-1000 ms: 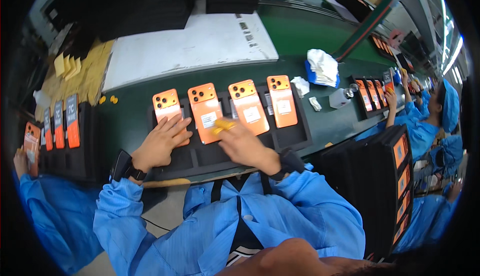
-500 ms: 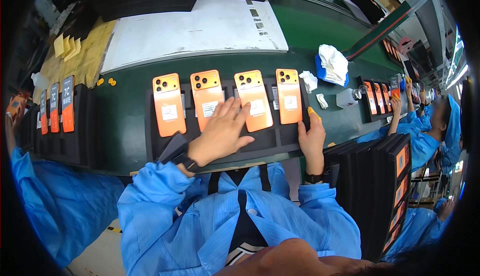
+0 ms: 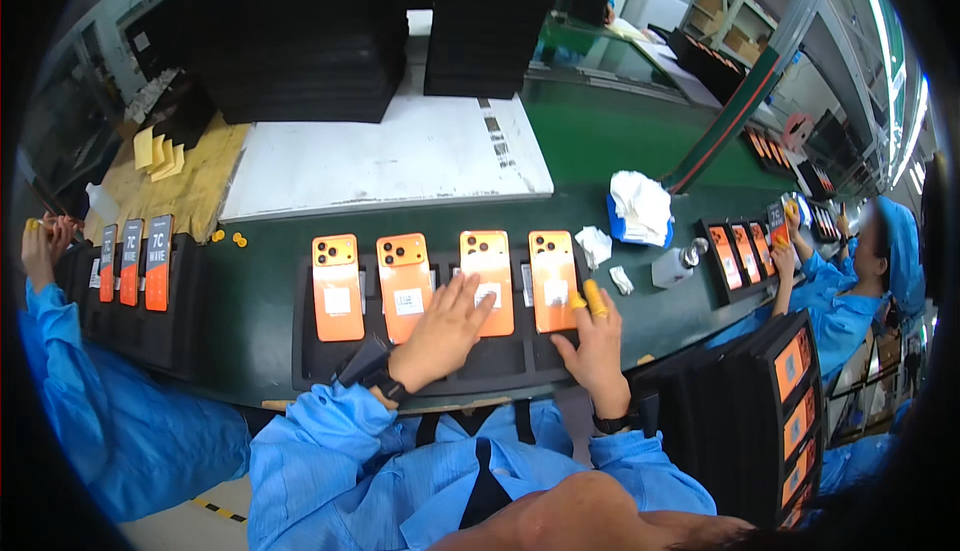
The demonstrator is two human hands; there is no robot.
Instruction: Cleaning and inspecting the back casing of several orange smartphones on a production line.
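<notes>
A black tray [image 3: 480,360] lies on the green bench, and four orange phones stand in a row on it, backs up, each with a white label. My left hand [image 3: 440,339] reaches over it with fingers spread, the fingertips resting on the lower part of the third phone [image 3: 487,273] from the left and crossing the gap beside the second phone [image 3: 405,286]. At the right end, my right hand [image 3: 598,353] is open, with yellow finger covers; its fingers are by the lower right corner of the rightmost phone [image 3: 553,269]. The leftmost phone [image 3: 336,281] is untouched.
Right of the tray are crumpled tissues [image 3: 594,247], a blue tissue box [image 3: 641,213] and a clear bottle [image 3: 677,265]. Stacked black trays [image 3: 715,391] stand by my right arm. A co-worker's tray [image 3: 180,341] sits left; another person [image 3: 850,261] works at right.
The view has tilted upward, so the bench sits lower in it. My right hand has shifted from the tray's right edge inward to the rightmost phone's corner. My left hand stays over the third phone.
</notes>
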